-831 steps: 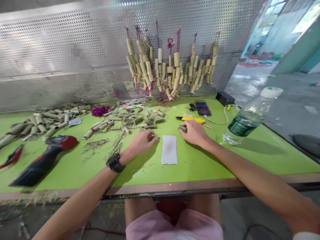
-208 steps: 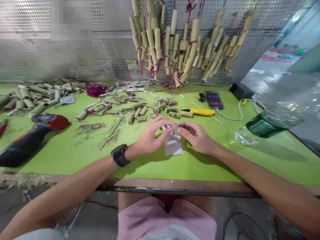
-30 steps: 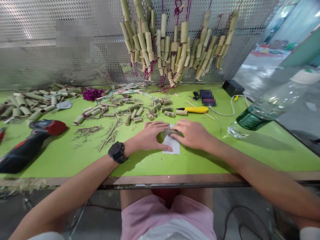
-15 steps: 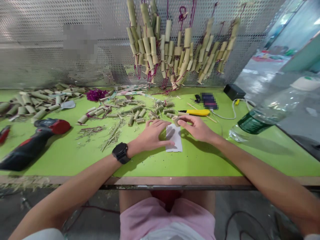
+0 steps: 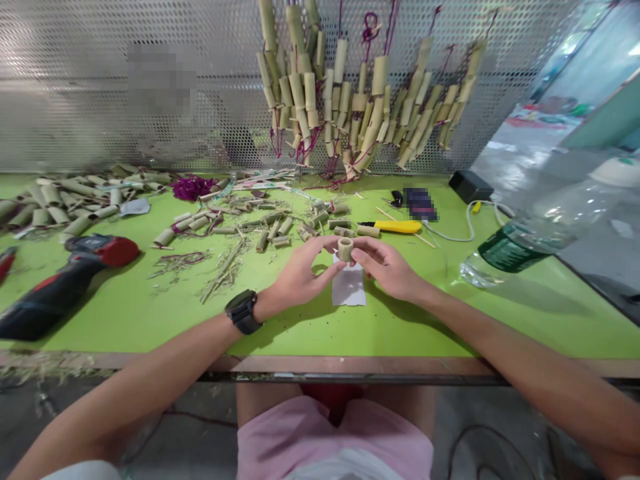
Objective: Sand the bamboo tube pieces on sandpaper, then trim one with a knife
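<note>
A short bamboo tube piece (image 5: 345,251) is held upright just above the table, its open end facing me. My right hand (image 5: 390,270) pinches it from the right between thumb and fingers. On the other side, my left hand (image 5: 303,270), with a black watch on the wrist, has its thumb and fingertips closed against the tube. Beneath my hands lies a small sheet of white paper (image 5: 349,292), partly covered by them. Behind the right fingers are a loose bamboo piece (image 5: 368,231) and a yellow-handled cutter (image 5: 397,227).
Left of my hands lie a black-and-red power drill (image 5: 70,283), bamboo pieces (image 5: 55,200) and purple string (image 5: 193,189). A plastic bottle (image 5: 520,243) stands right, near a white cable (image 5: 470,227) and black box (image 5: 469,186). Tied bamboo bundles (image 5: 373,113) hang against the perforated metal panel (image 5: 220,80).
My right hand has brought the bamboo tube slightly left and toward me. My left hand has gone from spread fingers to closing on the tube's left side.
</note>
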A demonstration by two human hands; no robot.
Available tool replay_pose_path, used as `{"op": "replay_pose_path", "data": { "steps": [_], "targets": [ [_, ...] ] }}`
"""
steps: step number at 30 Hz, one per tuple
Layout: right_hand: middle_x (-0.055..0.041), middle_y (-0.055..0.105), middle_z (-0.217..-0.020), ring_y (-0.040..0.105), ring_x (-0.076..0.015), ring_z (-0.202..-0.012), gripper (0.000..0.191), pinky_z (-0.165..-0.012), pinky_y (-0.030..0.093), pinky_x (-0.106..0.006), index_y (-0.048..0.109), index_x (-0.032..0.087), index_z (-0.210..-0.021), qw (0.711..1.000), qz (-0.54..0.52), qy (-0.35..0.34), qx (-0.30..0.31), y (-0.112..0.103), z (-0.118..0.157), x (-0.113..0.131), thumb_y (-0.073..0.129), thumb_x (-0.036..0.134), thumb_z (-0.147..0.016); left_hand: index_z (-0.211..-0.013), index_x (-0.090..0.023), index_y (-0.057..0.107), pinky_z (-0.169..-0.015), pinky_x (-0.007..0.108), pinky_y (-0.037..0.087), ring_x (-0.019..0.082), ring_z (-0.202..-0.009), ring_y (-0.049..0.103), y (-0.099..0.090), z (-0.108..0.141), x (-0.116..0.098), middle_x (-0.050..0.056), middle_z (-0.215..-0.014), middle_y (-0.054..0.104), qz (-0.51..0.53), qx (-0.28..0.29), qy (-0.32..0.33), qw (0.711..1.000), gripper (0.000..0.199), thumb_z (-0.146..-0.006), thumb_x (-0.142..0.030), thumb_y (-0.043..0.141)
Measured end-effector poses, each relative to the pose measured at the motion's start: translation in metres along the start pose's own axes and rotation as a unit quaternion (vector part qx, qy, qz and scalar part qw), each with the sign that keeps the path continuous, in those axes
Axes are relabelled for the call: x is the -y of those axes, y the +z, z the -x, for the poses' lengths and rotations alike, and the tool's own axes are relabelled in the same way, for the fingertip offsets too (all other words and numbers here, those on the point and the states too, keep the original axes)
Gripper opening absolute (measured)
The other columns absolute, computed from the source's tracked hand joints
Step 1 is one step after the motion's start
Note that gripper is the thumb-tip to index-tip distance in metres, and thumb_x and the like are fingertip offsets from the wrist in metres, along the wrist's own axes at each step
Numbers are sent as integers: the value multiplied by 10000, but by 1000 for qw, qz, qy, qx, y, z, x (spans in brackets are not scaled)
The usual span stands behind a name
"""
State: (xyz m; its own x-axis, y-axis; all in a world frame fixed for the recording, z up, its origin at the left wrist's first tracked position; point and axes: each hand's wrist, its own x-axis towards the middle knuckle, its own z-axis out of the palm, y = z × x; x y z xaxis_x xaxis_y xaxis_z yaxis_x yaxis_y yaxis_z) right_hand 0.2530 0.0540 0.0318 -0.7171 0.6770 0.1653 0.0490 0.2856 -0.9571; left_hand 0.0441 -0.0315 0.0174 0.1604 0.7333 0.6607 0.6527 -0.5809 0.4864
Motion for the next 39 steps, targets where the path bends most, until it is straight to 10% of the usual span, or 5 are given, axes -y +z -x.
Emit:
{"op": "replay_pose_path", "data": {
  "steps": [8,17,32,39],
  "targets": [
    [-107,755,-1253,708,-265,-1120,396,-777,596,-347,718,254,-1263,999,35,-17,8,-1,2,-1,672,553,-1007,-1387,-227,597,-940,427,597,239,-1070,722,-1,1,0,115,-1259,760,-20,24,-9,999,361,-1062,-380,631],
    [-66,729,-993,669,-208,-869,438,-679,544,-331,721,213,-1016,999,38,3,4,-1,0,1,638,643,-990,-1389,-231,606,-951,427,587,257,-1121,718,-3,1,-4,107,-1237,767,-47,19,33,998,356,-1088,-421,595],
    [-59,738,-1024,647,-175,-794,391,-619,530,-306,735,239,-1130,998,-30,52,3,-3,-3,0,718,581,-942,-1433,-246,614,-999,486,593,282,-1176,707,-5,0,1,115,-1294,758,-54,49,-8,997,419,-1069,-453,616],
    [-101,757,-1194,707,-262,-1055,359,-673,554,-336,680,254,-1272,986,164,-36,15,-16,-4,-1,698,456,-976,-1556,-248,567,-1228,669,382,432,-1463,508,-6,1,3,182,-1593,569,-97,193,-80,973,850,-870,-708,767]
  ]
}}
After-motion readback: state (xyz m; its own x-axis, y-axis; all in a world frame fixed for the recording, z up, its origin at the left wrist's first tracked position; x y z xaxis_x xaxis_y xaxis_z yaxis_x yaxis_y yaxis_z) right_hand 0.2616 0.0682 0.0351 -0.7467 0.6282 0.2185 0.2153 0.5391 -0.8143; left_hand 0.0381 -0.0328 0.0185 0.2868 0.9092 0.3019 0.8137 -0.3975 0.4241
